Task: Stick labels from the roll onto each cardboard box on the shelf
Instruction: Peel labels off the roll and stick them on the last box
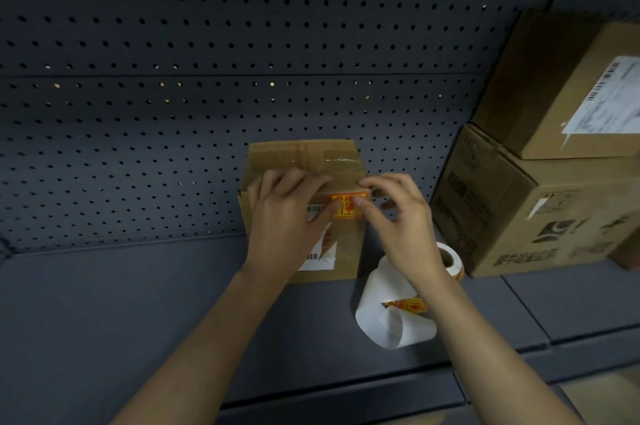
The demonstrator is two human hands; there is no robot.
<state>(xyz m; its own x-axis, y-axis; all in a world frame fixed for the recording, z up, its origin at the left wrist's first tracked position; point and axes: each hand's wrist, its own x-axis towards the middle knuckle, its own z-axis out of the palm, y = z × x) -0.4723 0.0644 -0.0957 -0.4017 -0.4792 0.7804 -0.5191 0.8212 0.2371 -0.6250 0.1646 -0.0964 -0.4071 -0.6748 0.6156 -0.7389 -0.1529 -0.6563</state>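
Observation:
A small cardboard box (pixel 304 156) stands on the dark shelf (pixel 138 303) against the pegboard. An orange label (pixel 347 205) lies on its front face, near the top right. My left hand (pixel 284 216) rests over the box's top front edge, its thumb pressing the label's left side. My right hand (pixel 398 216) presses the label's right side with the thumb, fingers loosely bent above the box corner. The label roll (pixel 450 260) sits on the shelf just right of the box, partly hidden by my right wrist, with a white backing strip (pixel 391 313) curling forward.
Two larger cardboard boxes are stacked at the right: a lower one (pixel 540 216) with dark print and an upper one (pixel 568 88) bearing a white shipping label. The perforated back panel (pixel 207 61) rises behind. The shelf's front edge (pixel 346 390) runs below my forearms.

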